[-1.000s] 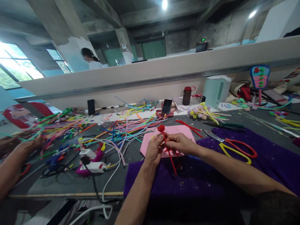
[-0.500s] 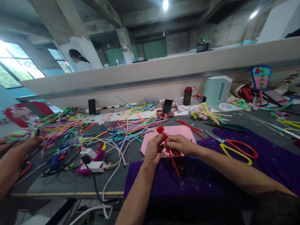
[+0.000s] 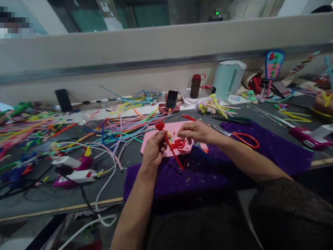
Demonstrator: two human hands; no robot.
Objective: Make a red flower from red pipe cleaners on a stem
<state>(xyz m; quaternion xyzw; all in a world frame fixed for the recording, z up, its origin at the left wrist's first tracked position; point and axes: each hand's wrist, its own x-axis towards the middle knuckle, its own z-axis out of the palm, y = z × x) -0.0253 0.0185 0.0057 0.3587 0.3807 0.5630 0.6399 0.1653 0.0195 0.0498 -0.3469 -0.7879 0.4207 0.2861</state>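
My left hand (image 3: 153, 147) pinches a red pipe-cleaner flower (image 3: 160, 125) just below its head, between thumb and fingers. Its fuzzy stem slants down to the right, over the purple cloth. My right hand (image 3: 196, 132) hovers apart from the flower, its fingers loosely bent and nothing visible in them. Beneath it, short red pieces (image 3: 178, 144) lie scattered on a pink board (image 3: 148, 139). Red pipe cleaners (image 3: 187, 117) stick out behind that board. Scissors (image 3: 246, 139) with red and yellow handles rest to the right of my right hand.
Purple cloth (image 3: 161, 184) covers the table front. Pipe cleaners (image 3: 137, 130) and a power strip (image 3: 75, 173) with cables are at left. Behind stand a phone (image 3: 171, 99), a bottle (image 3: 195, 86), a kettle (image 3: 229, 80) and pastel flowers (image 3: 212, 104). Another person's hand (image 3: 324, 104) shows far right.
My right hand has let go of the flower stem and moved off to the right, uncovering the red pieces. The view has tilted down and turned right; the other person's arms at left are out of sight.
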